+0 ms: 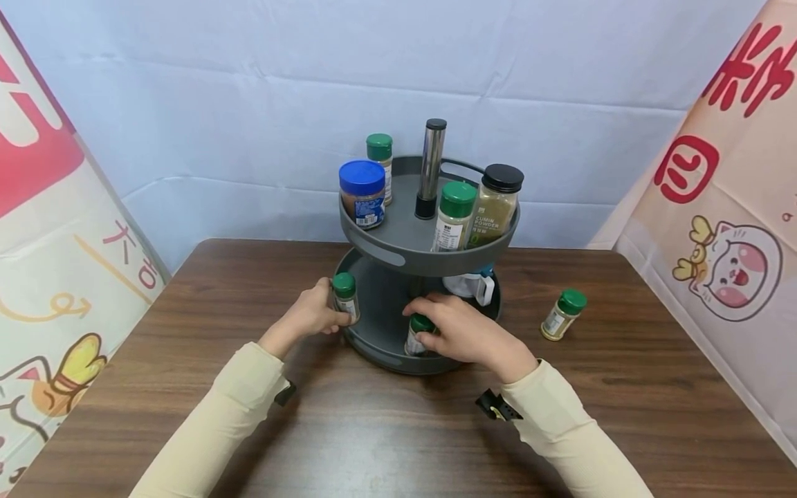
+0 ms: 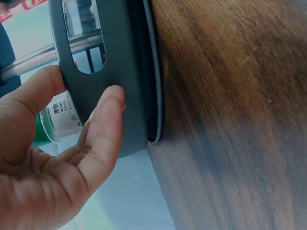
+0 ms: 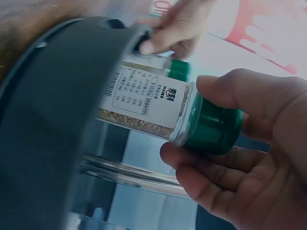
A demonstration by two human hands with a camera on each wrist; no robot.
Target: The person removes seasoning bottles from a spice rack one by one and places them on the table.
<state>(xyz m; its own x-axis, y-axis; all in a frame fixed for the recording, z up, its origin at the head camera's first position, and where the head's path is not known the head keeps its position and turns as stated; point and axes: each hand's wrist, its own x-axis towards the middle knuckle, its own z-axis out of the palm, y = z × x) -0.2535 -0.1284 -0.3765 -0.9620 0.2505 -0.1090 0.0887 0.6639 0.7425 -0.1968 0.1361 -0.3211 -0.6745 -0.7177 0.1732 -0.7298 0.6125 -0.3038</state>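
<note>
My right hand [image 1: 463, 330] grips the green cap of a spice jar [image 3: 148, 98] with thumb and fingers. The jar, clear with a white label and tan seeds inside, stands at the front of the lower tier [image 1: 381, 301] of a grey two-tier turntable, its base behind the rim in the right wrist view. At the left of that tier, my left hand [image 1: 311, 311] pinches the rim [image 2: 96, 112], thumb over the inside and fingers along the outer wall. Right beside this thumb stands another green-capped spice jar [image 1: 346, 299].
The upper tier [image 1: 407, 257] bears a blue-lidded jar [image 1: 362, 194], two green-capped jars and a black-lidded cumin powder jar [image 1: 492, 211]. A white-handled container [image 1: 484, 289] sits at the lower tier's back right. One green-capped jar [image 1: 563, 315] stands on the wooden table [image 1: 623, 373] to the right.
</note>
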